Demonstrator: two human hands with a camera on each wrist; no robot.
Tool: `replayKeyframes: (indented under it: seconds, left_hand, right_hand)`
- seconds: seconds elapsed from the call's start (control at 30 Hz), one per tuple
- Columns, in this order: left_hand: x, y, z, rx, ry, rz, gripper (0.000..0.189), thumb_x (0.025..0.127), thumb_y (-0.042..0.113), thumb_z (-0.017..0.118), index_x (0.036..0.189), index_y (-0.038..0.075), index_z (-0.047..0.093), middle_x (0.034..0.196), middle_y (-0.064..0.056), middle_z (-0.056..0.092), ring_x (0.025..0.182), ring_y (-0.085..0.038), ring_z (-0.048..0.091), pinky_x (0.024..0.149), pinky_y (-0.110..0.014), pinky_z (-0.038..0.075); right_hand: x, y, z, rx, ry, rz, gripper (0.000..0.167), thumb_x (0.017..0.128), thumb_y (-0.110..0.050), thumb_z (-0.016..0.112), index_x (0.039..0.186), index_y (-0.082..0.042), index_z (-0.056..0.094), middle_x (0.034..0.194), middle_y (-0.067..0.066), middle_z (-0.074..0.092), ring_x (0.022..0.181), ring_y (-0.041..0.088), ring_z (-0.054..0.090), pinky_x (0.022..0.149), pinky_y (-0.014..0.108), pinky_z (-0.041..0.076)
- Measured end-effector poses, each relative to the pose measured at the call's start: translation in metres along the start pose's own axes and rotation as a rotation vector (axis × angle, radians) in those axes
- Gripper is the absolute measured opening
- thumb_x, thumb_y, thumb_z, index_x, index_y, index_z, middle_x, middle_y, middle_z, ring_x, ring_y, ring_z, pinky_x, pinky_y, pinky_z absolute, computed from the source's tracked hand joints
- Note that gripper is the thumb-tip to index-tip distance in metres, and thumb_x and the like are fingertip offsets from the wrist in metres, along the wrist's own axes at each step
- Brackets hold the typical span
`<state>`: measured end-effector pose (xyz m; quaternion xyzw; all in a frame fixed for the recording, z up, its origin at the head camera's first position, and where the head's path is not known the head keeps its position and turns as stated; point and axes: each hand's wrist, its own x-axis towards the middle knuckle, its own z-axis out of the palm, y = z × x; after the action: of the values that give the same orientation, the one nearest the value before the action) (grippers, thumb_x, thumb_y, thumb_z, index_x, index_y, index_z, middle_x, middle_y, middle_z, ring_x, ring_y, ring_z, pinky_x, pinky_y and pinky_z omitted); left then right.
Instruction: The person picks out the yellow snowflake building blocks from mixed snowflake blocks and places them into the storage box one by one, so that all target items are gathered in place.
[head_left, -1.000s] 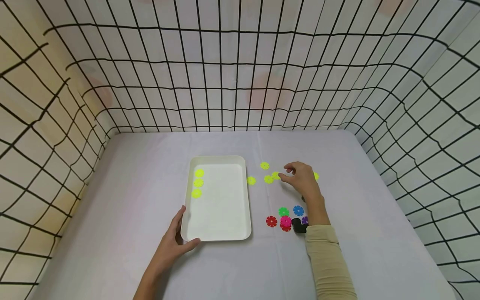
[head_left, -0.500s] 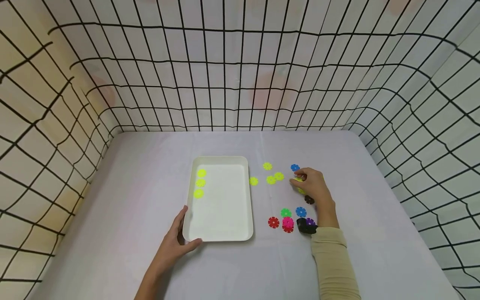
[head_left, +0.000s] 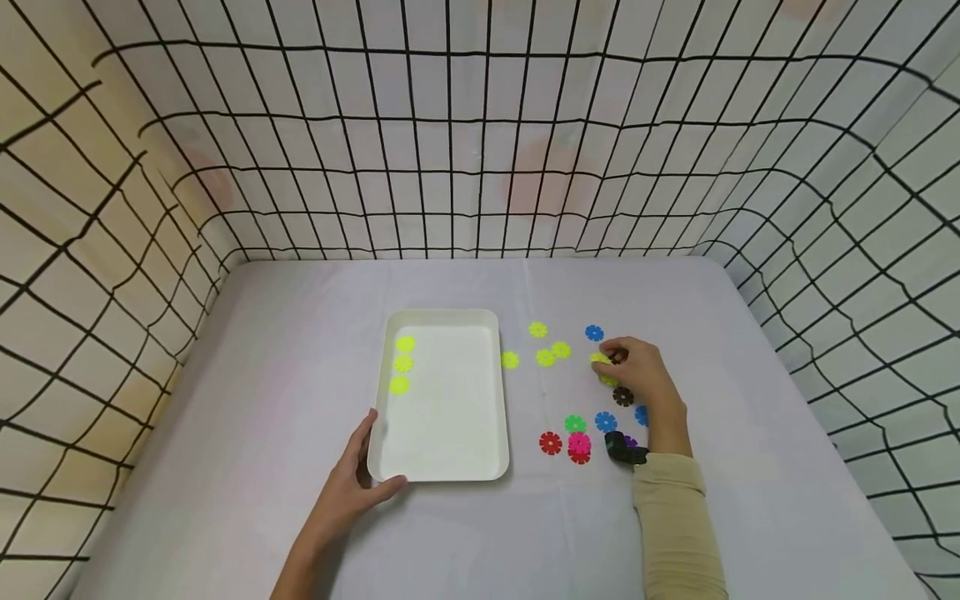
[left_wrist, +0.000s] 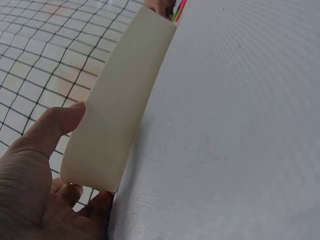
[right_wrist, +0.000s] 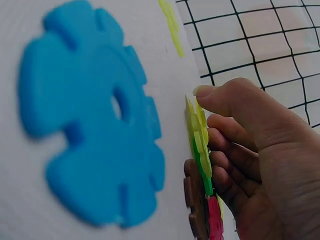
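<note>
A white rectangular tray (head_left: 438,442) lies on the table, with a column of yellow interlocking discs (head_left: 403,364) along its left side inside. My left hand (head_left: 345,487) grips the tray's near left corner; in the left wrist view its thumb is on the tray wall (left_wrist: 110,100) and its fingers curl round the corner. To the tray's right, my right hand (head_left: 641,371) pinches at a notched yellow disc (head_left: 599,358) between thumb and fingers. Other yellow pieces overlap there. The right wrist view shows the thumb tip on the yellow disc's edge (right_wrist: 192,117); the far fingertips are partly hidden.
Several yellow discs (head_left: 546,357) lie right of the tray. Blue (head_left: 594,332), brown (head_left: 623,396), green (head_left: 575,424), red (head_left: 551,442) and pink discs (head_left: 578,443) lie around the right hand. A black wrist camera (head_left: 626,450) rides at the right sleeve. Black wire mesh (head_left: 480,175) surrounds the table.
My right hand has moved right and slightly nearer, from beside the middle yellow discs to the yellow pile, and its fingers have closed on a disc. The left hand stays on the tray.
</note>
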<state>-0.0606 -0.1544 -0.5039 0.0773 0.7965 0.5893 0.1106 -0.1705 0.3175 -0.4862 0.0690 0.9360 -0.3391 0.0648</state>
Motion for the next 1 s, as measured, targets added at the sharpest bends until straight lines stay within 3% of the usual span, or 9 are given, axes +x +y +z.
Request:
replayKeyframes:
  seconds: [0.17,0.4,0.6,1.0]
  left_hand:
    - [0.001,0.0,0.001,-0.001,-0.002,0.003,0.106,0.077,0.023,0.084,0.157,0.021,0.014,0.164,-0.011,0.017,0.149,-0.033,0.022,0.099,0.003,0.022]
    - [0.001,-0.001,0.002,-0.019,-0.006,0.007,0.106,0.077,0.02,0.084,0.157,0.019,0.014,0.163,-0.013,0.018,0.149,-0.035,0.022,0.1,0.002,0.022]
    - [0.001,0.0,0.0,-0.013,-0.004,0.0,0.106,0.077,0.021,0.083,0.157,0.019,0.014,0.163,-0.011,0.02,0.148,-0.033,0.023,0.099,0.002,0.022]
    - [-0.001,0.002,-0.002,0.003,-0.001,-0.027,0.105,0.078,0.023,0.083,0.157,0.026,0.014,0.162,-0.01,0.022,0.149,-0.032,0.024,0.098,0.003,0.02]
  right_hand:
    - [0.002,0.005,-0.004,0.008,-0.024,0.015,0.052,0.086,-0.037,0.074,0.128,-0.008,0.059,0.118,0.013,0.059,0.105,0.027,0.052,0.09,0.04,0.051]
    - [0.005,0.007,-0.012,-0.08,-0.038,-0.032,0.05,0.084,-0.034,0.075,0.122,-0.003,0.064,0.111,0.015,0.062,0.096,0.026,0.053,0.081,0.034,0.048]
    - [0.009,0.004,-0.014,-0.098,-0.056,-0.032,0.048,0.082,-0.031,0.076,0.119,-0.002,0.065,0.108,0.016,0.062,0.094,0.027,0.054,0.081,0.036,0.05]
    - [0.006,0.005,-0.004,-0.11,0.003,-0.073,0.042,0.082,-0.03,0.075,0.112,-0.002,0.066,0.104,0.014,0.063,0.092,0.027,0.055,0.082,0.039,0.051]
